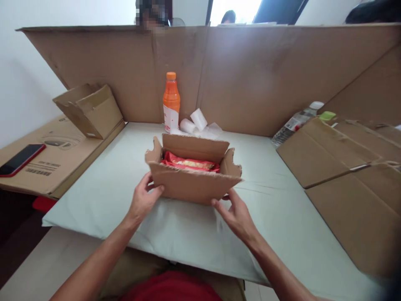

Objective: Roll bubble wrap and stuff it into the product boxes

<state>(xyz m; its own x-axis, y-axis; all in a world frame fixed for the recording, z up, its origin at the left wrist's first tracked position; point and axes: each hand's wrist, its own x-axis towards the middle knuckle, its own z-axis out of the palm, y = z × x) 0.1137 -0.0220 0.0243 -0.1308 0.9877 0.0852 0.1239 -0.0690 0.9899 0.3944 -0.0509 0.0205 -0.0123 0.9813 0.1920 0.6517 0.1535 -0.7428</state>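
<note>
An open cardboard box (188, 188) rests on the pale tablecloth in front of me, its flaps raised. Red snack packets (191, 163) lie inside it, partly hidden by the front flap. My left hand (145, 194) grips the box's lower left corner, thumb on the front face and fingers round the side. At the lower right corner my right hand (233, 209) holds the box in the same way, its fingers partly hidden behind the corner.
Behind the box stand an orange-capped bottle (171, 102) and white rolls (194, 121). A cardboard screen (250, 71) closes off the back. Cardboard boxes (328, 154) and a clear bottle (296, 123) are at right. At left, a phone (21, 159) and a small open carton (97, 110) lie on a flat box.
</note>
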